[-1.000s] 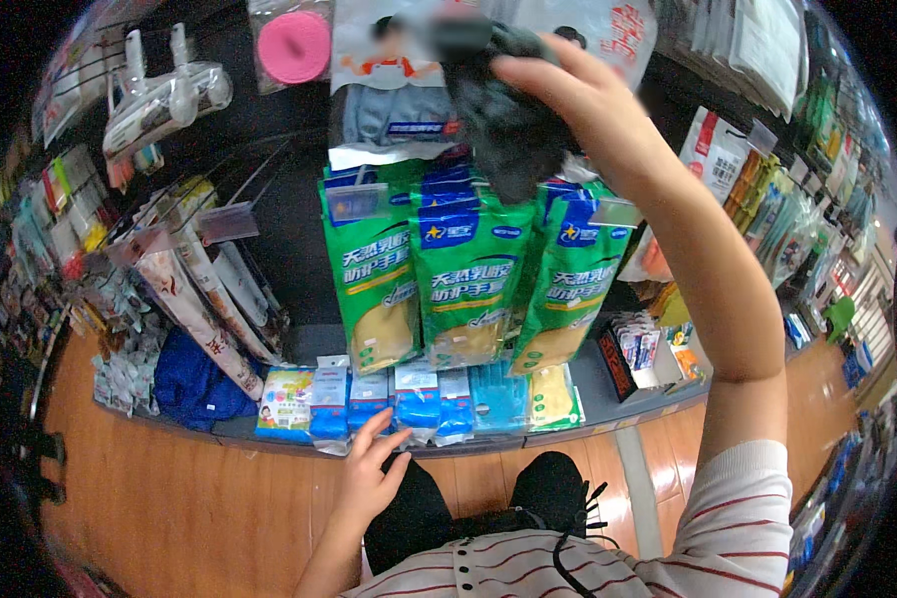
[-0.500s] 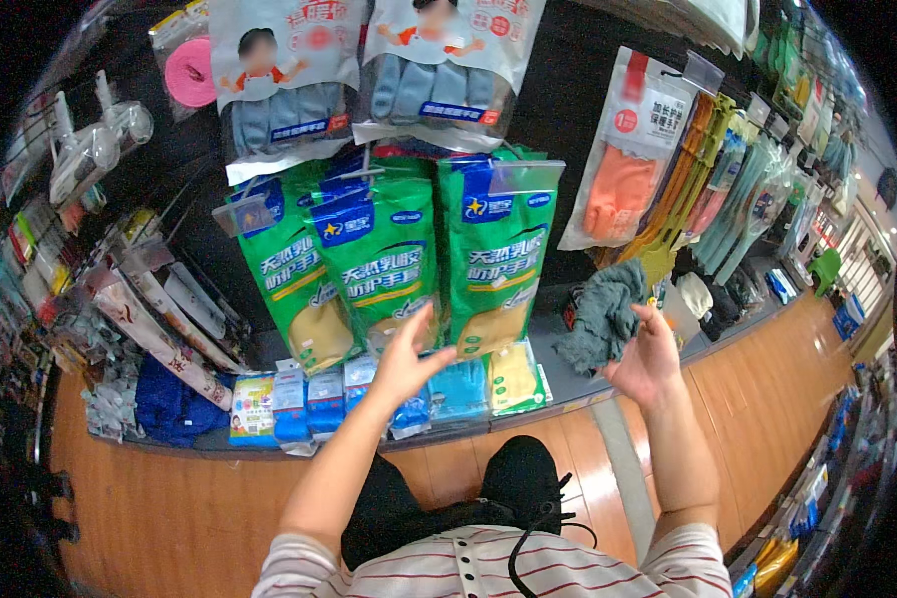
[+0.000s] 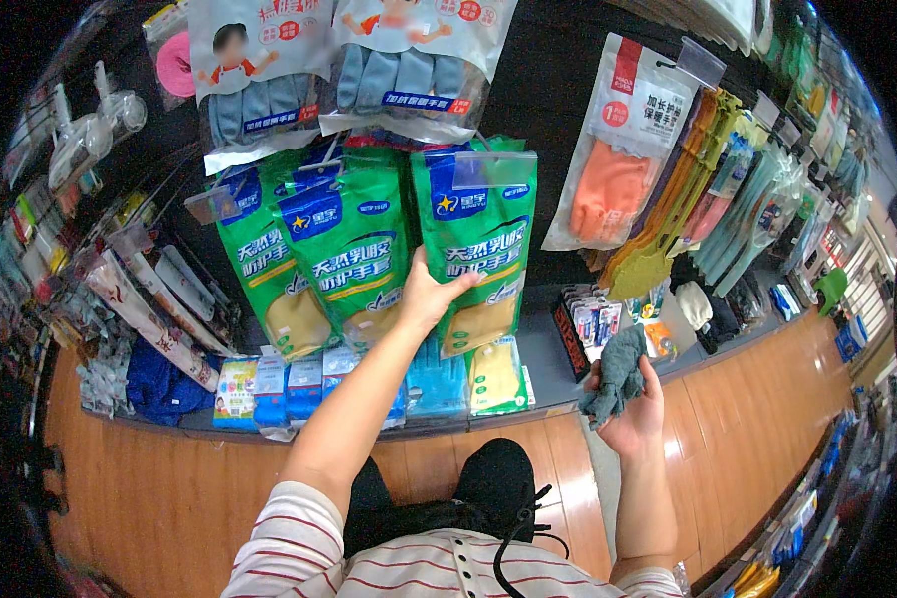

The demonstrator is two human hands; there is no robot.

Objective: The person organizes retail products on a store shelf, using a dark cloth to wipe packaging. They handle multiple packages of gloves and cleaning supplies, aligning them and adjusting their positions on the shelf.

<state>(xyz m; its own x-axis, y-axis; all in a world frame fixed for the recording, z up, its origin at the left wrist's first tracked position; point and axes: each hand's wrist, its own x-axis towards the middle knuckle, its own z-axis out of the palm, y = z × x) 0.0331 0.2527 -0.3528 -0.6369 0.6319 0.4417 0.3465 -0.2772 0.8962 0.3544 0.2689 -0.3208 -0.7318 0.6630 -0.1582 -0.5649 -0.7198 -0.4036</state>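
Left hand (image 3: 431,291): raised, fingers spread loose, touching the lower edge of a hanging green plastic pack of yellow rubber gloves (image 3: 476,239). Right hand (image 3: 633,414): clenched round a crumpled grey-green cloth (image 3: 616,371), held low, above the dark shelf (image 3: 546,361)

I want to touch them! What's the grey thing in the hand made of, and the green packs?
The grey cloth in the right hand looks like soft, fuzzy fabric: matt, crumpled, drooping. The green glove packs that the left hand touches look like glossy plastic film: shiny and creased.
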